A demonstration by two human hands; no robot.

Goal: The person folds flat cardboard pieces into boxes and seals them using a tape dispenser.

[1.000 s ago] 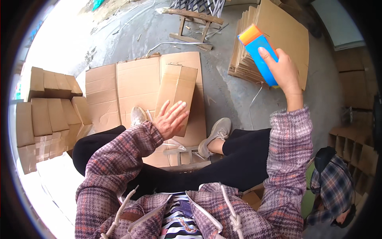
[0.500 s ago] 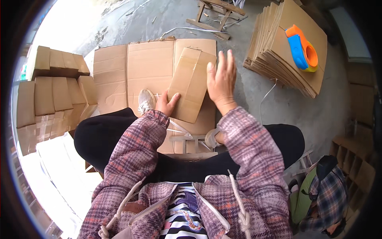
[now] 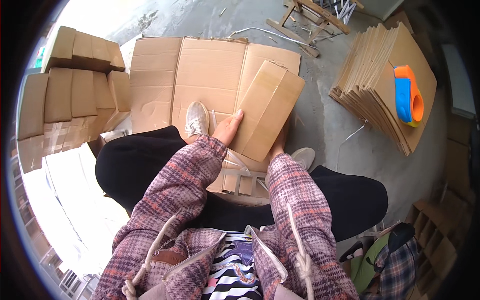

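Clamped on the left edge of a long cardboard carton, the person's left hand showed its thumb at the rim. The right hand was mostly hidden behind the carton's right side, so one could not tell whether its fingers gripped. The carton slanted over a flattened cardboard sheet, in front of the person's lap. Well apart to the right, a blue-and-orange tape dispenser lay on a stack of flat cardboard.
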